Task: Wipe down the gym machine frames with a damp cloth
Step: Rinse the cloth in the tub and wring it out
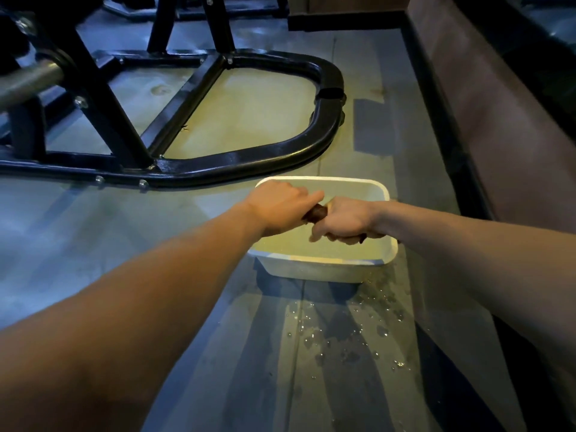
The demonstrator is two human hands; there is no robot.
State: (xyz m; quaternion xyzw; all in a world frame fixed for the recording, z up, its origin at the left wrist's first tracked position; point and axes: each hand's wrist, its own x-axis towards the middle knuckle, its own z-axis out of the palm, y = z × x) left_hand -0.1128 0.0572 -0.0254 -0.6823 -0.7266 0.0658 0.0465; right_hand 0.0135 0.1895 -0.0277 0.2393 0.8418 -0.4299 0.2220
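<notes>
A dark brown cloth is stretched between my two hands over a white rectangular tub of water on the floor. My left hand grips one end of the cloth. My right hand grips the other end, with a bit of cloth showing below its fingers. Most of the cloth is hidden inside both fists. The black gym machine frame lies on the floor beyond the tub, its curved base tube about a hand's width from the tub's far rim.
Water drops lie scattered on the grey floor in front of the tub. A dark low wall runs along the right. A grey steel bar juts out at upper left among the machine's uprights.
</notes>
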